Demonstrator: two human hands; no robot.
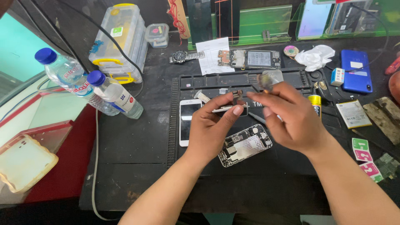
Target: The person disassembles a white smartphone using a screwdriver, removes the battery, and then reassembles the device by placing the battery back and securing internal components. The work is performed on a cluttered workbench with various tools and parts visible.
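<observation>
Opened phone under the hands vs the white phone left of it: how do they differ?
The opened phone has no front, bare internals showing; the white phone has its dark screen in place. The opened phone lies diagonal, the white phone straight and upright in view. Both lie flat on the black mat, neither in a hand.

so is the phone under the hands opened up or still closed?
Opened up: the phone body lies on the black mat with its internals exposed. A white screen panel lies beside it.
</observation>
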